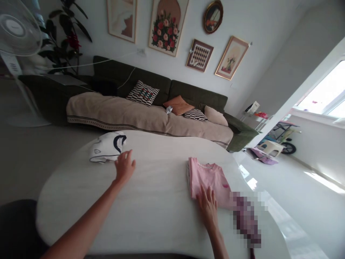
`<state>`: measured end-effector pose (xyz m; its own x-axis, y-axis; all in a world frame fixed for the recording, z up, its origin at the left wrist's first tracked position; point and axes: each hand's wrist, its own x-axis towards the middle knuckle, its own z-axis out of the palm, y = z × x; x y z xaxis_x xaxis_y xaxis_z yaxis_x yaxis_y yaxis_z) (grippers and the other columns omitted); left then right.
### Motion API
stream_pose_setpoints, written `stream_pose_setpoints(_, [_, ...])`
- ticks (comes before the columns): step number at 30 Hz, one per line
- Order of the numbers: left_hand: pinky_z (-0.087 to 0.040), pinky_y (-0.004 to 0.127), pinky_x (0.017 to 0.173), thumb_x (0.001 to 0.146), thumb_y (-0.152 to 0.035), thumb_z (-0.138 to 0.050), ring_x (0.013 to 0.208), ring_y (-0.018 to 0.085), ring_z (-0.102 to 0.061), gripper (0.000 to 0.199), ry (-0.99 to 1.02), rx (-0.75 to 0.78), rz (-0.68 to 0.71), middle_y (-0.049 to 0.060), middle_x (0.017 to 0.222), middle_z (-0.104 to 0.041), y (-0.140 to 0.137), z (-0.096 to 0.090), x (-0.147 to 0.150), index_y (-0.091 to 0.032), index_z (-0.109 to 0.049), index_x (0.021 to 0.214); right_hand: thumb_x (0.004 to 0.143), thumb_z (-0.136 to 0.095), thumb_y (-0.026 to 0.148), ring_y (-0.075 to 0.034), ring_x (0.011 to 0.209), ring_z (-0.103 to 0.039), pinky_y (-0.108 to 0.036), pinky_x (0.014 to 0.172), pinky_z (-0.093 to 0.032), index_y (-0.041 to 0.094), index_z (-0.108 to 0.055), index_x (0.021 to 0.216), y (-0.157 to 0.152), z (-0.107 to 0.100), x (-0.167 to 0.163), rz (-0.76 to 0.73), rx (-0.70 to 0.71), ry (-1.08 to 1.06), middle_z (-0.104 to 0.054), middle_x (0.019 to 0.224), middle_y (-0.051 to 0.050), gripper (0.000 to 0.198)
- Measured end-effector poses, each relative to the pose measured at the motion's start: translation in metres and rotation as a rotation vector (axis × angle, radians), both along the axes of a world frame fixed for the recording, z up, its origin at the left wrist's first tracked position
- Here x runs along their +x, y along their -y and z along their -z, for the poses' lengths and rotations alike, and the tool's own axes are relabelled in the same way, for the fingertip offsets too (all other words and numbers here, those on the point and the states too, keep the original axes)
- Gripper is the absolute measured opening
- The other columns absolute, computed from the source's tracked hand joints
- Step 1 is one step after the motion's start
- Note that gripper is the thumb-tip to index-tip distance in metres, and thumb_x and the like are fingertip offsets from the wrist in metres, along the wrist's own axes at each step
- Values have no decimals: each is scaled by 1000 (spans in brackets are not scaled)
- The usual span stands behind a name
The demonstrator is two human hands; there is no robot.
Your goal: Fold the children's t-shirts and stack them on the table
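A folded pink shirt [211, 174] lies on the right part of the white table [151, 208], with another light layer showing under its left edge. My right hand [208, 203] rests on its lower left part, fingers stretched out and lying flat. A white garment with dark trim [105, 149] lies bunched at the table's far left. My left hand [125, 167] is at its right edge, thumb and fingers apart with nothing between them. I cannot tell whether the fingertips touch the cloth. Beside the pink shirt, a purple-pink thing [246, 217] is pixelated and cannot be made out.
Behind the table stands a long green sofa [107, 68] with a beige cover and several cushions. A white fan [20, 32] stands at the far left. A dark seat [18, 226] is at the near left. A white stool [271, 147] stands on the floor at the right.
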<state>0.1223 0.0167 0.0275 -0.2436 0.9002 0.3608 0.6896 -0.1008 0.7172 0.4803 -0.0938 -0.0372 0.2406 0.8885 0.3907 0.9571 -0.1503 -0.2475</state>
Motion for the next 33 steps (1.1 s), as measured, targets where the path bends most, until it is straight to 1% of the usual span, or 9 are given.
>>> stream_pose_setpoints(2, [-21, 59, 95, 81, -20, -42, 126, 35, -21, 48, -164, 52, -308, 19, 133, -34, -7, -8, -47, -14, -36, 128, 87, -22, 51, -29, 132, -15, -49, 96, -31, 16, -37, 132, 19, 4, -20, -24, 121, -28, -26, 142, -14, 59])
stream_pose_setpoints(4, [-25, 57, 91, 80, -22, -45, 124, 36, -24, 48, -295, -11, -449, 17, 134, -35, -11, -8, -83, -16, -39, 127, 87, -25, 50, -28, 131, -20, -45, 94, -35, 13, -39, 129, 43, 16, -44, -71, 184, -43, -28, 140, -16, 59])
stream_pose_setpoints(8, [-33, 51, 84, 75, -19, -50, 105, 34, -44, 31, -319, -225, -422, 15, 109, -56, -12, 3, -116, -16, -60, 104, 87, -27, 48, -29, 123, -36, -44, 90, -39, 14, -49, 120, 78, 50, -74, -82, 132, 5, -43, 131, -16, 52])
stream_pose_setpoints(10, [-32, 51, 85, 76, -19, -49, 106, 35, -43, 33, -287, -211, -442, 15, 111, -54, -8, 9, -118, -17, -58, 107, 87, -27, 47, -29, 119, -41, -44, 89, -40, 16, -53, 116, 85, 57, -79, -77, 95, 44, -50, 125, -13, 50])
stream_pose_setpoints(14, [-30, 47, 89, 75, -16, -50, 117, 35, -33, 52, -175, -146, -464, 16, 132, -35, 4, 12, -117, -16, -41, 126, 87, -28, 44, -27, 119, -42, -41, 89, -40, 14, -55, 113, 87, 43, -84, -66, 102, 96, -52, 123, -13, 48])
stream_pose_setpoints(17, [-35, 43, 84, 73, -13, -51, 103, 32, -45, 39, -21, -142, -401, 14, 114, -51, 9, 1, -124, -12, -53, 112, 88, -26, 39, -26, 120, -40, -41, 91, -38, 13, -54, 115, 88, 29, -92, -44, 112, 110, -50, 125, -13, 47])
stream_pose_setpoints(22, [-37, 36, 77, 79, -25, -48, 89, 26, -52, 18, 163, 9, -311, 6, 79, -59, -5, -58, -120, -14, -60, 87, 88, -27, 38, -25, 121, -39, -40, 94, -35, 13, -53, 115, 92, 20, -102, -29, 119, 89, -50, 125, -13, 45])
stream_pose_setpoints(28, [-41, 22, 67, 88, -31, -32, 77, 11, -53, 27, 449, 269, -94, 0, 78, -58, -33, -151, -64, -13, -53, 90, 87, -25, 35, -24, 121, -39, -39, 95, -34, 19, -50, 118, 94, 14, -106, 4, 80, 74, -50, 126, -9, 43])
stream_pose_setpoints(33, [-46, 21, 63, 89, -32, -28, 69, 8, -57, 32, 553, 233, 97, 1, 81, -61, -43, -178, -47, -12, -50, 101, 87, -26, 31, -23, 122, -38, -38, 96, -32, 14, -50, 118, 94, 11, -108, 28, 59, 84, -50, 126, -10, 43])
